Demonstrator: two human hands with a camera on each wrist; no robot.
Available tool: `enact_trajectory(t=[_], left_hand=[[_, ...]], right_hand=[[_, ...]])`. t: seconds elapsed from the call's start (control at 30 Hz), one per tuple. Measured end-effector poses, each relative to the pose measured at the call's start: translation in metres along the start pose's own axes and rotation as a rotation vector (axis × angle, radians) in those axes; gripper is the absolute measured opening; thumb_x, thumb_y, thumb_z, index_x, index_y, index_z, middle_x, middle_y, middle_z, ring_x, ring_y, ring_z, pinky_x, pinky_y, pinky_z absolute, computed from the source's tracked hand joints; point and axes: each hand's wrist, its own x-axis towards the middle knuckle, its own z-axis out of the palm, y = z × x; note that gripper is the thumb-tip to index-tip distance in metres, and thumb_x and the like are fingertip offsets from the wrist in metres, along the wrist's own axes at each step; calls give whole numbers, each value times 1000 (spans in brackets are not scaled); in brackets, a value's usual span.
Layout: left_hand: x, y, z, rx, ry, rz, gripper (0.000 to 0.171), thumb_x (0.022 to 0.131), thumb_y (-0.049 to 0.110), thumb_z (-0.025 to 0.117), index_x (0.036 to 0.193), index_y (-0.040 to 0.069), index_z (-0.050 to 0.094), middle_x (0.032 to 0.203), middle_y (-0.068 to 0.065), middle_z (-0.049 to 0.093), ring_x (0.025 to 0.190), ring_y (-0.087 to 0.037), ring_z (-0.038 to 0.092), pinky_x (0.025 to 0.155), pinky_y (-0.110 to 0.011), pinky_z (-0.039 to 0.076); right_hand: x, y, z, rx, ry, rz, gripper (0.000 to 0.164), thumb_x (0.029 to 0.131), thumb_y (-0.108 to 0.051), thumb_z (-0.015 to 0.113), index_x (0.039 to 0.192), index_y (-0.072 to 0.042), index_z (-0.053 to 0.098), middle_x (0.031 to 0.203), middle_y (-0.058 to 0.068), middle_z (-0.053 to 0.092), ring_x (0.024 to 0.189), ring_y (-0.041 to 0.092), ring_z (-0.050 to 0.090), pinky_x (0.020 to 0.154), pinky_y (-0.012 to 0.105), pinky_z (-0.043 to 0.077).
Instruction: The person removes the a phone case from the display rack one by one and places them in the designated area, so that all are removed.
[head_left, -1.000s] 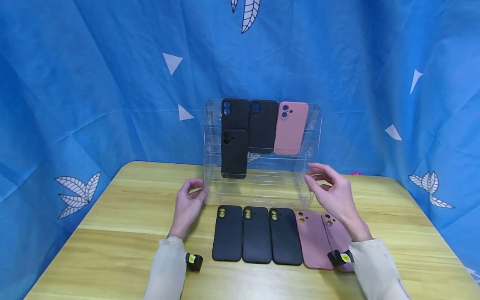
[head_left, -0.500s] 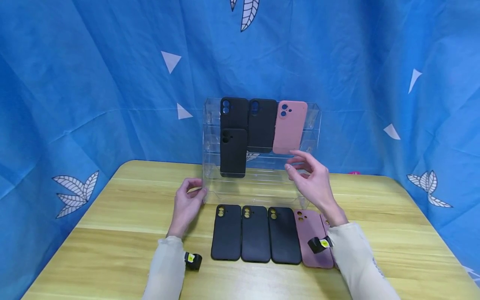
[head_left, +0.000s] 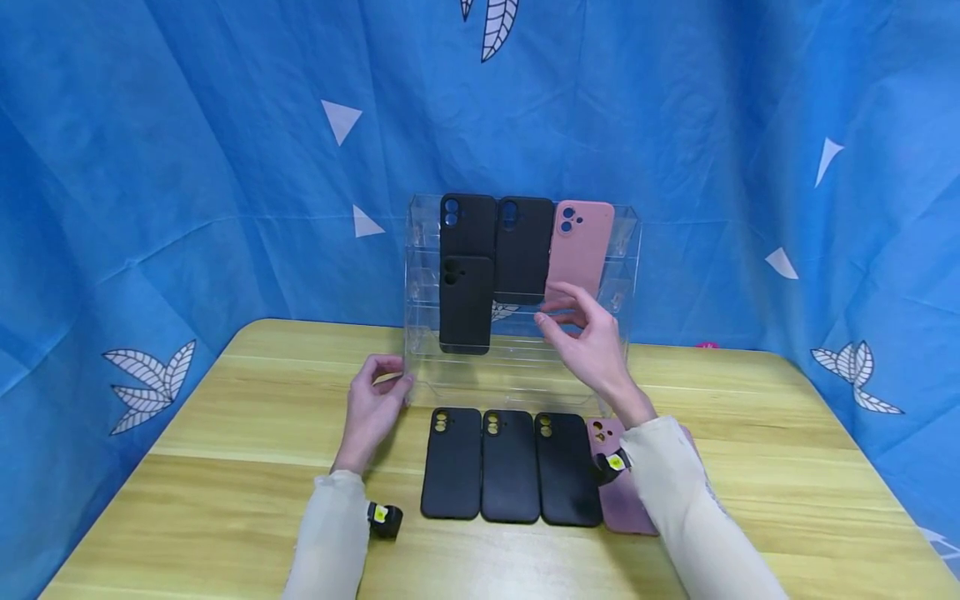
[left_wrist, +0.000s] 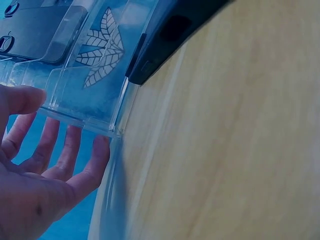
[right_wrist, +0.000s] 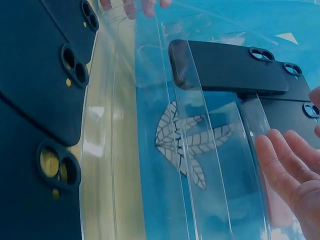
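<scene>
In the head view a clear tiered display rack (head_left: 525, 392) stands at the table's back. My left hand (head_left: 372, 408) holds its left side edge; in the left wrist view the thumb lies over the edge and the fingertips touch the side panel. My right hand (head_left: 588, 342), holding nothing, is before the rack with loosely bent fingers, overlapping the bottom of a pink phone case (head_left: 583, 246). Left of that case stand a black phone case (head_left: 523, 250) and another black phone case (head_left: 468, 225), with a third black phone case (head_left: 467, 308) one tier lower.
Before the rack, several black phone cases (head_left: 510, 467) lie in a row on the wooden table (head_left: 225, 467). To their right, pink phone cases (head_left: 626, 508) lie partly hidden under the right forearm. A blue patterned curtain (head_left: 225, 167) hangs behind.
My right hand has moved left across the rack's front, from its right edge to below the upright pink phone case. My left hand stays at the rack's left side.
</scene>
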Motion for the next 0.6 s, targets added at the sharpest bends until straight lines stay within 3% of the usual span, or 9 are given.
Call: enact_trajectory(t=[0.13, 0.37, 0.6], left_hand=[[1, 0, 0, -2, -2, 0, 29, 96, 7, 66, 124, 5, 59, 128, -15, 61, 120, -34, 65, 99, -39, 58], [1, 0, 0, -8, -4, 1, 28, 96, 8, 66, 123, 6, 59, 128, -15, 61, 119, -35, 65, 86, -24, 58], [1, 0, 0, -10, 5, 14, 28, 95, 7, 67, 122, 5, 60, 127, -16, 62, 117, -34, 66, 88, -23, 55]], right_hand=[[7, -2, 7, 4, -11, 5, 50, 98, -19, 68, 146, -16, 54, 118, 16, 69, 99, 33, 73, 76, 27, 64], [20, -6, 15, 12, -29, 0, 51, 98, -21, 69, 146, -17, 53, 118, 15, 69, 98, 32, 73, 75, 46, 65], [27, -9, 27, 62, -46, 13, 53, 98, -18, 68, 148, -16, 51, 118, 18, 67, 101, 38, 72, 79, 57, 63]])
